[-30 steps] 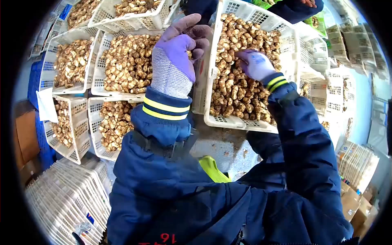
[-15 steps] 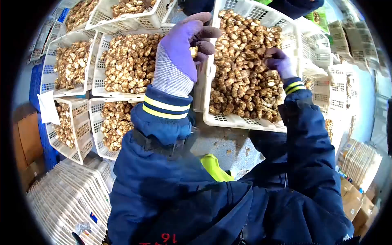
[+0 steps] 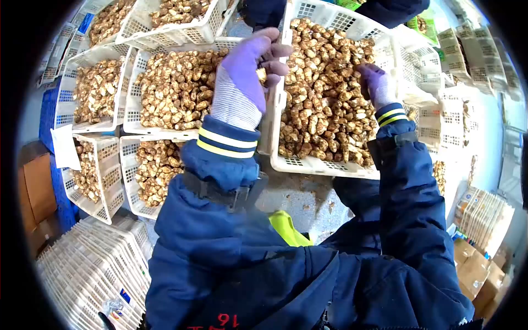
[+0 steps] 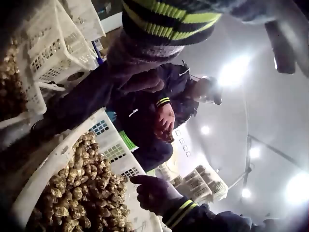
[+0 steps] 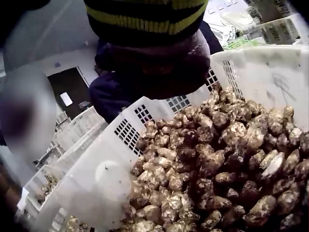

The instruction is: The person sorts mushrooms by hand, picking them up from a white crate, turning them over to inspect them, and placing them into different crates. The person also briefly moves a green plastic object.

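A big white slatted crate [image 3: 316, 165] full of brown mushrooms [image 3: 324, 93] lies in front of me. My left hand [image 3: 250, 60], in a purple glove, hovers over the crate's left wall and pinches a pale mushroom [image 3: 263, 74] in its curled fingers. My right hand [image 3: 374, 82], also gloved, is low over the pile by the crate's right wall with its fingers curled; whether they hold anything is hidden. In the left wrist view the right hand [image 4: 154, 193] hangs just above the mushrooms [image 4: 82, 193]. The right wrist view looks down on the mushrooms [image 5: 217, 169] and the crate wall [image 5: 96, 183].
More white crates of mushrooms [image 3: 173, 88] stand to the left and behind. A stack of white crates [image 3: 93, 269] is at the lower left, cardboard boxes [image 3: 473, 264] at the lower right. Another person in a blue jacket [image 4: 159, 121] stands across the crate.
My right hand has moved from the middle of the pile to the crate's right side. My left hand has lifted a little farther away, still curled round its mushroom.
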`<action>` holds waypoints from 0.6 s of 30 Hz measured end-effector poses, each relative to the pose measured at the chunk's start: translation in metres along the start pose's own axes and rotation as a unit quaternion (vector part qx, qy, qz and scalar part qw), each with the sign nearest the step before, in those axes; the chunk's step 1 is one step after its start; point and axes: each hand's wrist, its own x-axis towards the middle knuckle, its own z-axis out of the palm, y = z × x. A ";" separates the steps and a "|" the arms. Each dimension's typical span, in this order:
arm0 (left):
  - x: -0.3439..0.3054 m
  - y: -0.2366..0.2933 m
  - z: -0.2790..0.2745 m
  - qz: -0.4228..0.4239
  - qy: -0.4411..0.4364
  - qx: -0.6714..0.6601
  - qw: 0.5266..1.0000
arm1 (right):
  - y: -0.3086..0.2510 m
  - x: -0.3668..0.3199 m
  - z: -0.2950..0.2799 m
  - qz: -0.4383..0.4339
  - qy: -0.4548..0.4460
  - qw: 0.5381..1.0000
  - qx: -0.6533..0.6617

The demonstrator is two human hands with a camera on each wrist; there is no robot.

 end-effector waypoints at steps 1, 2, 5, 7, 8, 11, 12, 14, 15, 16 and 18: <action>-0.003 -0.001 0.006 -0.027 0.027 -0.004 0.999 | 0.015 0.012 0.007 -0.078 0.027 0.988 -0.130; -0.003 -0.008 0.009 -0.036 0.026 -0.004 0.999 | 0.025 0.019 0.003 -0.100 0.021 0.975 -0.195; 0.009 -0.061 0.001 -0.066 -0.075 -0.005 0.995 | 0.003 -0.016 0.008 -0.064 0.005 0.934 -0.351; -0.008 -0.057 0.025 -0.179 -0.018 -0.083 0.980 | 0.017 -0.017 0.000 -0.069 0.005 0.946 -0.317; -0.010 -0.062 0.027 -0.202 -0.009 -0.113 0.973 | 0.032 -0.015 -0.006 -0.116 0.023 0.963 -0.240; -0.003 -0.032 0.024 0.066 -0.073 0.223 0.970 | 0.012 -0.059 -0.017 -0.007 0.036 0.993 -0.112; 0.000 -0.016 0.021 0.119 -0.085 0.217 0.965 | 0.026 -0.059 -0.031 0.002 0.025 0.999 -0.047; 0.009 0.036 0.002 0.092 -0.070 -0.135 0.984 | 0.030 -0.076 -0.047 -0.018 -0.003 1.000 0.005; 0.016 0.047 -0.002 0.076 -0.056 -0.306 0.947 | 0.024 -0.088 -0.051 -0.022 -0.014 0.999 0.030; 0.027 0.032 -0.009 0.128 -0.104 -0.036 0.986 | 0.024 -0.090 -0.056 -0.039 -0.020 0.998 0.051; 0.025 -0.001 -0.005 0.081 -0.154 0.155 0.973 | 0.009 -0.092 -0.053 -0.073 -0.053 0.990 0.104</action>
